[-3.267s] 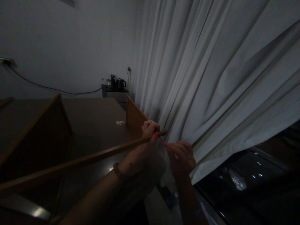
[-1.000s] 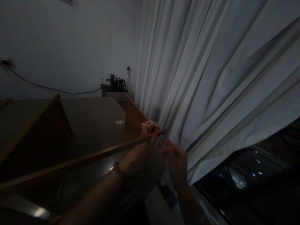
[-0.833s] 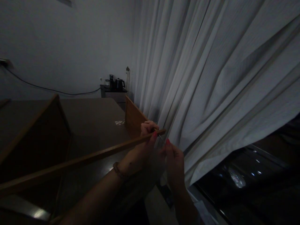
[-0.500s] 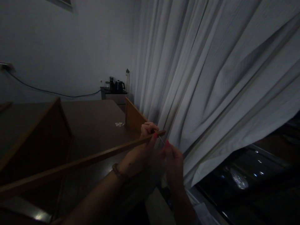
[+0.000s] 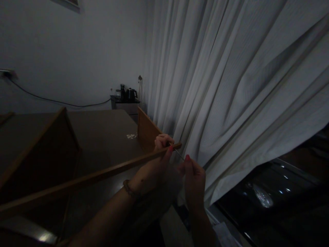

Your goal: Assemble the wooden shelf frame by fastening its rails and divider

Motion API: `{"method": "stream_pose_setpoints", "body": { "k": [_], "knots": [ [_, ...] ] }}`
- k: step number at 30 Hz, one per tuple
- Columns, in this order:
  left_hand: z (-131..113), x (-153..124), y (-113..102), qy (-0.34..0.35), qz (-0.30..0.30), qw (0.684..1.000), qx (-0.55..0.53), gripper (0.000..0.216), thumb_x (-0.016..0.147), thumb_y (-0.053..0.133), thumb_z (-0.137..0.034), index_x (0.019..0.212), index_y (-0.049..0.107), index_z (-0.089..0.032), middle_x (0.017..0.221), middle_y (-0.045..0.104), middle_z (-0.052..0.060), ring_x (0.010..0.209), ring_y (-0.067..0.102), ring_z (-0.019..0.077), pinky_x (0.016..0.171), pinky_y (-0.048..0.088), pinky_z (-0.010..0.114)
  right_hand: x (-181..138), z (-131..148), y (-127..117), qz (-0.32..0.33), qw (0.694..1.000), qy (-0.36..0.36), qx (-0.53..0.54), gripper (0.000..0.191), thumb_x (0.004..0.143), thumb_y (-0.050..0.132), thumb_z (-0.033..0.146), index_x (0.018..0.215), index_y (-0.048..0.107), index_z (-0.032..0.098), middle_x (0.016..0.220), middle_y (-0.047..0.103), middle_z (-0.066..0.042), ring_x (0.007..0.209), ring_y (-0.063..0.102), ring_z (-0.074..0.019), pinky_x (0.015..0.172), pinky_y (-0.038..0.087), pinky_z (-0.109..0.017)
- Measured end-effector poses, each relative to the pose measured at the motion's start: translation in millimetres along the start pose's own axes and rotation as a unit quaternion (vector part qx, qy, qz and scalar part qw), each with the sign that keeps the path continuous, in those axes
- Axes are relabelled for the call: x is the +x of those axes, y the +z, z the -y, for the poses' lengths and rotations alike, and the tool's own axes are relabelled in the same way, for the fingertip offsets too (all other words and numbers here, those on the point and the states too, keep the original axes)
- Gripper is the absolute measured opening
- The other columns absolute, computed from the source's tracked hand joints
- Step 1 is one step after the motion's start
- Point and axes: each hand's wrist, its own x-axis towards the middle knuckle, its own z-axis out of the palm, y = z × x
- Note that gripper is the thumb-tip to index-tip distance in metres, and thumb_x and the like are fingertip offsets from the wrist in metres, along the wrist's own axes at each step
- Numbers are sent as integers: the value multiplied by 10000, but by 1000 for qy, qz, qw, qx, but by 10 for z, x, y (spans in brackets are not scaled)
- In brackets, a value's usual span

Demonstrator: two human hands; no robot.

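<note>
Low in the head view, just below centre, my left grip (image 5: 154, 168) is closed round the far end of a long wooden board (image 5: 102, 171), with the fingers over the top and the thumb pressed on the near face. That board runs from 8 o'clock up to the middle of the frame. At 4 o'clock from the left grip, close by, my right grip (image 5: 194, 178) pinches a thin metal rod (image 5: 180, 155) between thumb and forefinger. The rod's other end meets the board's tip beside the left thumb. A white curtain (image 5: 231, 85) hangs right behind both grips, filling the 1 to 4 o'clock side. Toward 11 o'clock, well apart, a kettle (image 5: 132, 93) stands on a small side table (image 5: 125, 103). The light is dim, and I cannot tell what kind of tool the rod is.
</note>
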Motion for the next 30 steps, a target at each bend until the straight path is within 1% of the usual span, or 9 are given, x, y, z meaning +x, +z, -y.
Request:
{"method": "stream_pose_setpoints", "body": {
  "k": [2,5,9,12,18,21,25,27,30],
  "knots": [
    [-9,0,1,6,0,1000,6,277,983,330,-486,966,423,-225,979,463,51,955,480,187,846,436,368,2,2,-9,0,1000,-6,-8,526,872,545,587,547,564,174,456,469,41,421,437,-77,427,337,-195],
    [-20,-5,0,-9,7,1000,4,233,989,351,-445,969,430,-227,996,467,51,962,478,183,856,434,362,10,6,-13,5,1000,-13,-13,522,882,538,576,551,567,173,454,466,43,417,436,-77,432,333,-199],
    [-11,-9,3,-11,3,1000,-3,235,987,348,-446,972,424,-224,996,464,54,968,477,185,870,435,363,2,-7,-11,4,1000,-19,-13,507,900,526,548,558,562,175,466,465,45,419,435,-76,427,321,-200],
    [-1,-9,12,-15,-3,1000,-14,236,984,355,-450,963,418,-224,991,468,49,939,479,180,849,434,352,-13,-37,-8,8,1000,-18,-22,497,910,512,536,569,561,178,471,451,49,416,415,-76,416,300,-203],
    [18,-9,28,1,-10,999,-32,200,988,378,-413,989,439,-223,997,460,42,948,470,170,843,432,333,2,-109,-11,8,989,-75,-130,485,915,505,522,574,572,184,532,469,31,518,431,-97,505,329,-223],
    [26,-7,23,28,-10,999,-24,180,988,388,-393,1004,450,-224,1000,463,42,949,470,169,849,434,340,24,-103,-25,30,987,-66,-143,501,923,480,530,567,575,189,513,470,29,524,439,-106,523,334,-233],
    [24,-6,8,11,5,1000,-13,147,990,378,-353,1003,450,-227,1006,457,48,943,471,176,819,447,344,47,-35,-52,42,988,-51,-137,505,909,486,532,543,554,191,479,454,35,495,432,-104,512,330,-234],
    [19,-4,3,19,6,1000,-4,143,990,372,-349,994,448,-228,991,457,47,918,471,174,789,450,334,64,18,-61,49,987,-52,-144,499,909,483,511,535,550,188,467,447,37,484,424,-99,499,320,-228],
    [11,5,4,22,2,1000,8,134,983,399,-354,971,437,-226,971,470,39,903,484,166,797,450,330,105,100,-56,63,986,-47,-147,493,903,482,494,525,547,184,441,425,43,456,404,-90,463,294,-216]
  ]
}}
